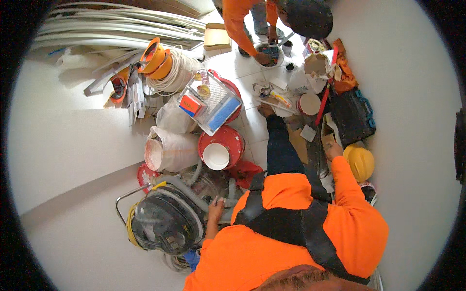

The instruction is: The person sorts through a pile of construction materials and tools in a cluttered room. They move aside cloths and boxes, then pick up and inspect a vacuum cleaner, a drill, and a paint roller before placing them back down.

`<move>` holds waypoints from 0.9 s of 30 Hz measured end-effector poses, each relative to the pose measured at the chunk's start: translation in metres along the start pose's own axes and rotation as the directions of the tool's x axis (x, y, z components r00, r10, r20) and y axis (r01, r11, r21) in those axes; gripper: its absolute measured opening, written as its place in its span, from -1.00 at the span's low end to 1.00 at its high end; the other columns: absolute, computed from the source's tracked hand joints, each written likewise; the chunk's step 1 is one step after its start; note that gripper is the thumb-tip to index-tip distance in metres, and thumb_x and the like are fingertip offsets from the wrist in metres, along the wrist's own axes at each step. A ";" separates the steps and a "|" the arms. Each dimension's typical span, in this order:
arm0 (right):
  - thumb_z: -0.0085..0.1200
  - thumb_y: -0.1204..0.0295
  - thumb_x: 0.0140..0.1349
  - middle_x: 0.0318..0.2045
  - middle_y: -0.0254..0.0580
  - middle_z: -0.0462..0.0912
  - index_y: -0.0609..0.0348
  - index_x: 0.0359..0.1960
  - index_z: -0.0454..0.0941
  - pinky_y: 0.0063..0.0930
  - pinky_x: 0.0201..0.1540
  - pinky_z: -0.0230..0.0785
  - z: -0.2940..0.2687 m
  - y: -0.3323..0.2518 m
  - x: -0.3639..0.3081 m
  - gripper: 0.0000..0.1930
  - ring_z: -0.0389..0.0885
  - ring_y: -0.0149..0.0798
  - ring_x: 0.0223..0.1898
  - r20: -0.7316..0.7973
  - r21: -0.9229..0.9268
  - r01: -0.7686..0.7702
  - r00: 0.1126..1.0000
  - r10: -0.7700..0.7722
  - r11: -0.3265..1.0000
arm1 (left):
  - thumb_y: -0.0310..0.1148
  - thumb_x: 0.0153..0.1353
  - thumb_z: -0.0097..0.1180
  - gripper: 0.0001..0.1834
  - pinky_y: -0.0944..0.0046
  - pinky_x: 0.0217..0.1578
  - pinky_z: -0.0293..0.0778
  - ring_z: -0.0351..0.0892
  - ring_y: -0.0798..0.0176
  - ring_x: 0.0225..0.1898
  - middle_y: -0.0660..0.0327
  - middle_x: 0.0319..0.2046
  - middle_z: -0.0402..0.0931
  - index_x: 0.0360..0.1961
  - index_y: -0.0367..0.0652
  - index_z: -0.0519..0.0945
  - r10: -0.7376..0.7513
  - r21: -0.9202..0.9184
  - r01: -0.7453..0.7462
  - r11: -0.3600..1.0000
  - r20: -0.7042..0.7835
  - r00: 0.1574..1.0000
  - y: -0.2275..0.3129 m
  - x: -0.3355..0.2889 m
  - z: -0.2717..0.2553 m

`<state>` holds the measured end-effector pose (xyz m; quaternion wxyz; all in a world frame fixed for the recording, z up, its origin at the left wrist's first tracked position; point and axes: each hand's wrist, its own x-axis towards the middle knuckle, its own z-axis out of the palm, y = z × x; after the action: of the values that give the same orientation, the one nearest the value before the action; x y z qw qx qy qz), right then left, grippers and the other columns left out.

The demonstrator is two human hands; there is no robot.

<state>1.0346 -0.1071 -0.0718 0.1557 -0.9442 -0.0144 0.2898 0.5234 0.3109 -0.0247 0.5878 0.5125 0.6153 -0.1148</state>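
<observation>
My left hand [216,208] is closed beside the ribbed grey vacuum hose [187,190]; a small pale thing seems to be in its fingers, too small to name. To its left stands a dark shop vacuum [167,220] with a metal handle and a yellow cord. On the right, my right hand [333,150] reaches down to an open cardboard box [329,127], fingers curled at its near end. What those fingers hold, if anything, is hidden. A yellow hard hat [359,163] lies beside that wrist, and a black tool case [348,119] stands just beyond.
Red buckets [234,137] and a white sack [180,149] crowd the left, below a tray [221,107] with a blue sponge float. Farther left are a cable reel [158,63] and long white conduits [121,24]. Ahead, another person in orange [238,26] bends over a bucket [272,57].
</observation>
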 end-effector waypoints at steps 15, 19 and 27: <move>0.24 0.32 0.16 -0.16 0.02 0.70 0.19 -0.03 0.63 -0.28 -0.02 0.48 -0.008 0.001 0.048 -0.64 0.68 -0.07 -0.13 0.113 -0.012 0.133 0.985 -0.131 0.991 | -0.15 0.29 0.17 -0.30 0.29 -0.35 0.45 0.51 0.35 -0.32 0.21 -0.23 0.59 0.37 -0.21 0.26 -0.136 -0.019 0.135 0.991 -0.059 0.989 0.020 -0.061 0.036; 0.22 0.32 0.15 -0.09 0.05 0.67 0.20 -0.01 0.62 -0.24 0.05 0.43 -0.012 -0.070 0.045 -0.62 0.64 -0.01 -0.04 0.251 -0.030 0.102 0.964 -0.092 0.994 | -0.17 0.31 0.15 -0.31 0.31 -0.27 0.47 0.54 0.33 -0.22 0.19 -0.16 0.59 0.38 -0.21 0.25 -0.207 -0.013 0.207 0.978 -0.035 0.978 -0.003 -0.053 0.027; 0.22 0.32 0.14 -0.09 0.07 0.66 0.22 -0.02 0.62 -0.23 0.04 0.44 0.057 -0.082 0.125 -0.62 0.63 -0.01 -0.04 0.305 -0.046 0.352 0.896 -0.322 0.935 | -0.19 0.30 0.16 -0.35 0.37 -0.29 0.44 0.53 0.35 -0.20 0.18 -0.15 0.58 0.34 -0.23 0.30 -0.255 -0.264 0.231 0.936 -0.060 0.965 0.042 -0.046 0.025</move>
<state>1.1120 0.0021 -0.1592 0.1520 -0.8806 -0.2150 0.3939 0.5610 0.2879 0.0264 0.6005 0.3574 0.7105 -0.0827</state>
